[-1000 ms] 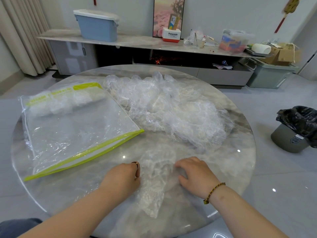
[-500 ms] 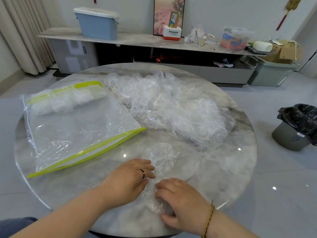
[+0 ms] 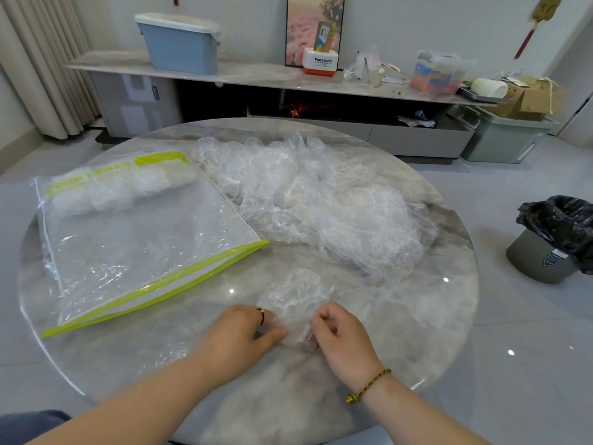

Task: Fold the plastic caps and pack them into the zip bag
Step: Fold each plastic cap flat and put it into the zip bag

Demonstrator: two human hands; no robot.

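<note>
One clear plastic cap lies crumpled on the round marble table near its front edge. My left hand pinches the cap's near left edge, and my right hand pinches its near right edge, fingers curled. A big heap of loose clear caps fills the table's middle and right. The clear zip bag with a lime-green zip strip lies flat on the left, its mouth toward me. Several folded caps sit at the bag's far end.
A bin with a black liner stands on the floor to the right. Behind the table runs a low shelf with a blue lidded box, a white Panasonic box and clutter. Curtains hang at the far left.
The long cap has been folded up shorter. Both hands came together at its near end: the right hand swept down and left, then both closed to pinch the edge.
</note>
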